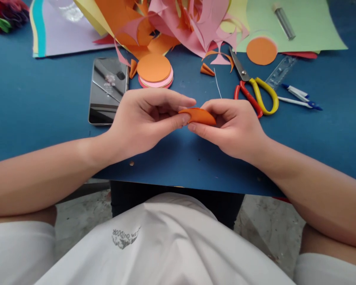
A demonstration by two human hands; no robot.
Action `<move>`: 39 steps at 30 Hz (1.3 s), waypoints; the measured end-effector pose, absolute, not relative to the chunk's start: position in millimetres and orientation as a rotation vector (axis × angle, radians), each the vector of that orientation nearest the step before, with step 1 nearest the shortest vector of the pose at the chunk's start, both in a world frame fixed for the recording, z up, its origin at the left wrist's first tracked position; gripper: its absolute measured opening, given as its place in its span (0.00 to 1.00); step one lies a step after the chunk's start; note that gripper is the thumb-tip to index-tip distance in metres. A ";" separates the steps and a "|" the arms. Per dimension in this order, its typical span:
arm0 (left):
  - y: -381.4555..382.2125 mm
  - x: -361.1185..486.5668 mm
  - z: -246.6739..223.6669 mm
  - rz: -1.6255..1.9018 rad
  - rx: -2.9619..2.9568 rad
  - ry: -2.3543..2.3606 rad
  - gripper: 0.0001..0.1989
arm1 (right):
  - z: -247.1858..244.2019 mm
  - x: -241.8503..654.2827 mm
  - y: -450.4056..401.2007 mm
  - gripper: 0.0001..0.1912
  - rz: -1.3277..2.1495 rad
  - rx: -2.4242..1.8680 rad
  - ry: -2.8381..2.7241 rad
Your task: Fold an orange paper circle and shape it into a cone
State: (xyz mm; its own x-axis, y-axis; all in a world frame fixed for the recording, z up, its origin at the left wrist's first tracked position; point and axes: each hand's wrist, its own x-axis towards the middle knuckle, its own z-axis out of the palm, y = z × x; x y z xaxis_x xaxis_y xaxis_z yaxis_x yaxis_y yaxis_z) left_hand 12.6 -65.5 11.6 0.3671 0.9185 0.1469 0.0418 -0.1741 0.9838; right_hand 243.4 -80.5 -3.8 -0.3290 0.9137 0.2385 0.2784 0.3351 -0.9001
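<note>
A folded orange paper piece (202, 116) is held between both hands above the front part of the blue table. My left hand (150, 114) pinches its left end between thumb and fingers. My right hand (233, 122) grips the right end, thumb below and fingers behind. Beyond my left hand lies a stack of round cutouts, an orange circle (154, 68) on top of pink ones. Small folded orange pieces lie near the stack and at a folded orange cone (207, 70) behind my right hand. A white thread or needle (217, 83) lies beside that cone.
A phone (108, 91) lies left of my left hand. Open scissors (249, 81), pens (299, 97) and an orange circle (261, 50) are at the right. Paper scraps (195, 23) and a small tube (284, 21) lie at the back. The blue table's front edge (178, 185) is near my body.
</note>
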 end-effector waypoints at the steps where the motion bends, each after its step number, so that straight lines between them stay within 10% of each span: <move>1: -64.8 11.8 10.4 1.017 1.583 0.869 0.08 | -2.2 243.6 -80.7 0.11 1.040 -1.075 -1.782; 26: -57.5 6.5 2.4 1.027 1.867 0.716 0.10 | -4.6 245.0 -82.8 0.09 0.803 -0.940 -1.848; 35: -57.4 6.5 -0.9 1.048 1.807 0.789 0.12 | -2.8 249.3 -75.5 0.32 0.695 -1.073 -1.767; 39: -55.6 6.9 -1.6 1.038 1.763 0.892 0.13 | -7.2 247.5 -74.1 0.22 0.819 -1.015 -1.776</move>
